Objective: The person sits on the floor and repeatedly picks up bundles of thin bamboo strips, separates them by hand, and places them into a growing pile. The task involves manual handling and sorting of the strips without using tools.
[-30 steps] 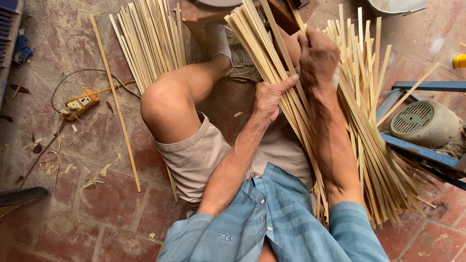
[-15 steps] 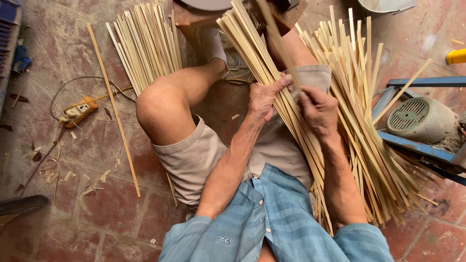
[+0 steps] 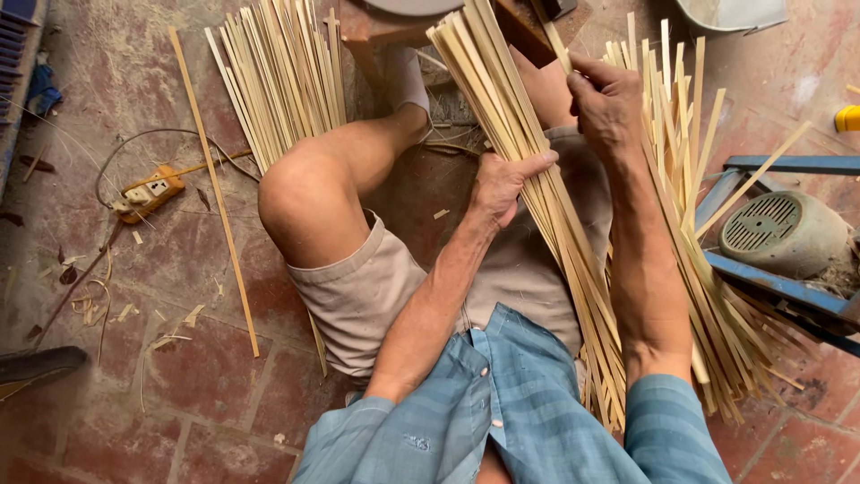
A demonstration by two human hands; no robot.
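Bundle of strips (image 3: 528, 188): top ends running off the upper edge above the stool (image 3: 376, 27).
Stool: mostly lying beyond the upper edge.
Motor (image 3: 784, 235): right of the stool, partly hiding behind loose strips (image 3: 690, 179).

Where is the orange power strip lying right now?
In the head view, the orange power strip lies on the brick floor at left, beside the single long bamboo strip.

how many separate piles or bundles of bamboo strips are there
3: one bundle gripped by the left hand and right hand, one pile on the floor past the knee, one fanned heap by the blue motor. Loose strips lie apart.
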